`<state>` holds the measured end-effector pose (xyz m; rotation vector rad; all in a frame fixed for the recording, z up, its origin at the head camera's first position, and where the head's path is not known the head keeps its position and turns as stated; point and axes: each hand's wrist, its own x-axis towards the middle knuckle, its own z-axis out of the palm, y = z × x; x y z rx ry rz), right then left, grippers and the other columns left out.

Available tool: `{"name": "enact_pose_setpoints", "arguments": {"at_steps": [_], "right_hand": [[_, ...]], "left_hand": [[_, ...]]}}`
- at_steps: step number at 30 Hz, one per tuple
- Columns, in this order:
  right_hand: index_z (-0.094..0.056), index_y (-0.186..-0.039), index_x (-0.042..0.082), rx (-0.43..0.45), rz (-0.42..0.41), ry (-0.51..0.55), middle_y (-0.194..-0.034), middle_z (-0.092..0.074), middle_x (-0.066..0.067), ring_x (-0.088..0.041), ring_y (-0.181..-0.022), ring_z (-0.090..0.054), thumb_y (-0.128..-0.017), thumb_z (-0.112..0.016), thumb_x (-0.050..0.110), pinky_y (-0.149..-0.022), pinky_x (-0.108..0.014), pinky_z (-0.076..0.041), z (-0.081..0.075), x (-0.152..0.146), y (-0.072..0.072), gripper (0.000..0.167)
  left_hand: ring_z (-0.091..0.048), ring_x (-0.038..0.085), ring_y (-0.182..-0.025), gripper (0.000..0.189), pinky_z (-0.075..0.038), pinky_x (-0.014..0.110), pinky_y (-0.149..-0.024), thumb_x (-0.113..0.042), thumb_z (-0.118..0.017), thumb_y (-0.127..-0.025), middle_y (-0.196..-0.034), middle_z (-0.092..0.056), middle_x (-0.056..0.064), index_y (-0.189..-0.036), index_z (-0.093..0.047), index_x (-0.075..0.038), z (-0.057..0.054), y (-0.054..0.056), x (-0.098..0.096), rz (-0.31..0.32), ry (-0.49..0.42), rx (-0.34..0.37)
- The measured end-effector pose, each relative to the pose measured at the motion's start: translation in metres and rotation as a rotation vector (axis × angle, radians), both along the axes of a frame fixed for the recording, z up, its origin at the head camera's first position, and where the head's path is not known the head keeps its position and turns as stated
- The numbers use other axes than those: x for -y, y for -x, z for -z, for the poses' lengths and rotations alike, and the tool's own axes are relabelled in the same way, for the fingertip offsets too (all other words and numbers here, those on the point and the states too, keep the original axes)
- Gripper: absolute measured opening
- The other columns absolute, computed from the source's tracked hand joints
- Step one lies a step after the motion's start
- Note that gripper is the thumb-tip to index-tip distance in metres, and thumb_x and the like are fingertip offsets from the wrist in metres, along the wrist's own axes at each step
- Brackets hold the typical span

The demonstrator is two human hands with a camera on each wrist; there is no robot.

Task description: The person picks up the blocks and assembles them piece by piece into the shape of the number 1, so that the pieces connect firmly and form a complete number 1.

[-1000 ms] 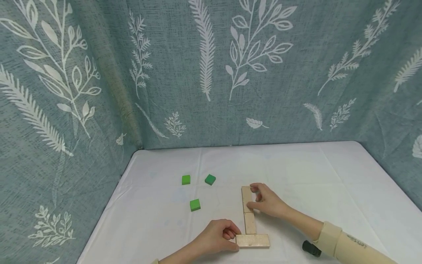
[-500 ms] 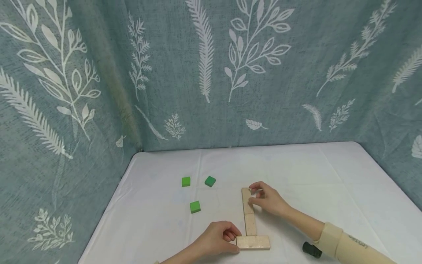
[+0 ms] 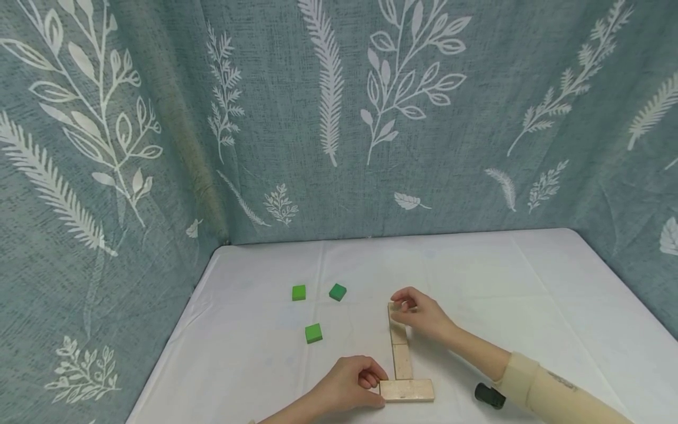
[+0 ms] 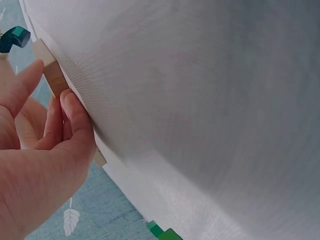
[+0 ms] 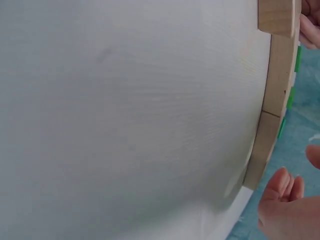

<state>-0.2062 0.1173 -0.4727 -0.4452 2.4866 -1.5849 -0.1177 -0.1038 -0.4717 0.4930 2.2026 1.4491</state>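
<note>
Three pale wooden blocks lie on the table in an upside-down T. The near block runs crosswise; the middle block and far block stand end to end behind it. My left hand pinches the near block's left end, thumb in front and fingers behind, as the left wrist view also shows on the block end. My right hand is over the far block's far end, covering part of it. In the right wrist view its loosely curved fingers are apart from the wood.
Several small green blocks lie left of the wooden ones: a light green one, a dark green one and a nearer green one. A black device sits by the right cuff. Patterned curtain surrounds the white-covered table.
My right hand has come away from the right side of the far block and shifted left over its far end. The left hand and the blocks stay in place.
</note>
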Motion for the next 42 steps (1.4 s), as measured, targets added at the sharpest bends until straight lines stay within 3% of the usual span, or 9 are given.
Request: {"name": "enact_pose_setpoints", "arguments": {"at_steps": [8,18,27,42], "right_hand": [[-0.058,-0.117,0.0,0.005,-0.036,0.026,-0.107,-0.061,-0.012,-0.015,-0.091,-0.054,-0.087,-0.071,0.014,-0.073,-0.025,-0.047,-0.002,0.009,0.005,0.036],[-0.058,-0.119,0.001,0.041,-0.051,0.011,-0.111,-0.061,-0.012,-0.017,-0.092,-0.056,-0.087,-0.073,0.015,-0.075,-0.033,-0.047,-0.003,0.024,0.014,0.038],[-0.057,-0.121,0.001,0.093,-0.078,0.004,-0.11,-0.06,-0.012,-0.014,-0.086,-0.055,-0.085,-0.073,0.014,-0.07,-0.028,-0.046,-0.008,0.041,0.022,0.041],[-0.058,-0.119,0.004,0.048,-0.123,-0.085,-0.106,-0.06,-0.006,-0.015,-0.089,-0.054,-0.084,-0.073,0.017,-0.076,-0.03,-0.044,-0.01,0.064,0.039,0.04]], "left_hand": [[-0.051,0.003,-0.068,0.026,-0.045,0.016,-0.064,0.0,-0.083,-0.07,-0.075,-0.057,-0.006,-0.091,-0.069,-0.008,-0.001,0.001,0.0,0.003,0.007,-0.024],[-0.052,0.003,-0.068,0.026,-0.045,0.016,-0.064,0.0,-0.083,-0.071,-0.075,-0.058,-0.006,-0.091,-0.069,-0.008,0.0,0.001,0.002,0.006,0.009,-0.019],[-0.052,0.003,-0.069,0.026,-0.046,0.015,-0.065,0.001,-0.083,-0.071,-0.076,-0.058,-0.005,-0.092,-0.069,-0.007,0.001,0.001,0.003,0.015,-0.017,-0.038],[-0.052,0.001,-0.069,0.027,-0.046,0.015,-0.065,0.0,-0.084,-0.07,-0.076,-0.057,-0.007,-0.091,-0.069,-0.008,0.003,0.0,0.004,0.013,-0.017,-0.054]]}}
